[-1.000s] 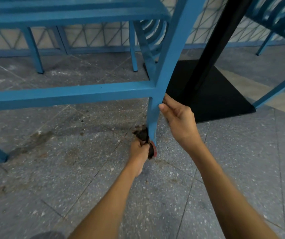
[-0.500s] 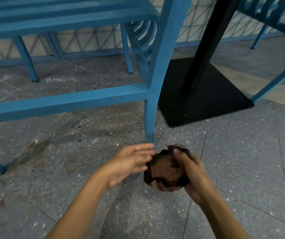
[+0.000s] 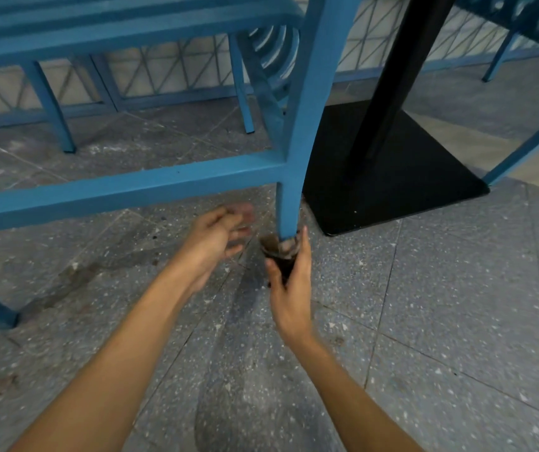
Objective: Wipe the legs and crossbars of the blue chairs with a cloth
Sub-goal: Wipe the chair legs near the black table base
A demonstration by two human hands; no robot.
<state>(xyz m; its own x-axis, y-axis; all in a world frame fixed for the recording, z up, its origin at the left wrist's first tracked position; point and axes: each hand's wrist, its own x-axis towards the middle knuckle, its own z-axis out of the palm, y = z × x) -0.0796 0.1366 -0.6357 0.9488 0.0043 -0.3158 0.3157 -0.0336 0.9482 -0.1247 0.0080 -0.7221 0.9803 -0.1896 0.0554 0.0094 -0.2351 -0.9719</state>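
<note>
Right hand (image 3: 289,288) grasps the dark cloth (image 3: 279,256), bunched and pressed around the foot of the near chair leg (image 3: 297,177), right where the leg meets the floor (image 3: 424,321). Left hand (image 3: 216,238) is empty, fingers loosely spread and motion-blurred, just left of the leg and not touching it. Key relation: the leg's long axis runs almost straight up from the cloth, leaning slightly right toward the seat, so the unwiped length lies directly above the right hand; the stroke is likely upward along that axis. The crossbar (image 3: 124,194) joins the leg a short way above the cloth and runs off horizontally to the left, on the left hand's side. Right hand is the one in contact; left is nearer the crossbar and could steady it. Black table base (image 3: 392,177) sits just behind-right of the leg, so clearance on that side looks tight. Other blue legs farther back look untouched, though wiped or not can't be judged.
</note>
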